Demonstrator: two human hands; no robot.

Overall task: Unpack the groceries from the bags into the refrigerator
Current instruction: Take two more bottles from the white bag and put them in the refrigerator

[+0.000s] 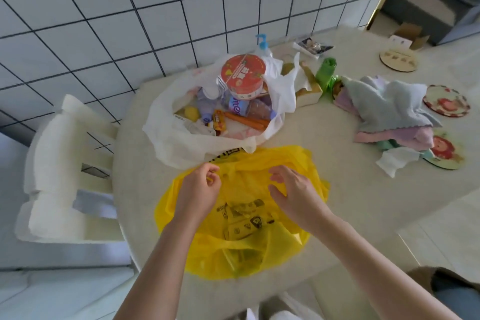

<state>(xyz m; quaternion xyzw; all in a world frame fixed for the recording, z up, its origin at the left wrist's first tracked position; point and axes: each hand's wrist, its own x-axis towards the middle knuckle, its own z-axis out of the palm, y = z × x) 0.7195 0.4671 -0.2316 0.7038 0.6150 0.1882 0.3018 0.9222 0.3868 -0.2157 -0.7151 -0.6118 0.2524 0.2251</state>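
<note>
A yellow plastic bag (241, 228) lies on the pale table (324, 189) right in front of me, its contents dimly visible through the film. My left hand (198, 187) pinches the bag's upper left edge. My right hand (293, 191) hovers over the upper right of the bag with fingers curled, touching the plastic. Behind it stands an open white plastic bag (181, 143) holding a red instant-noodle cup (242, 76), a carrot (246, 120), a small yellow fruit (191, 114), a purple-labelled bottle (237, 106) and other packets.
A white chair (59, 169) stands at the table's left, against the tiled wall. A pile of folded cloths (389, 114) and round coasters (445, 105) lie at the right. A green bag roll (326, 73), a pump bottle (265, 44) and a small box sit behind the white bag.
</note>
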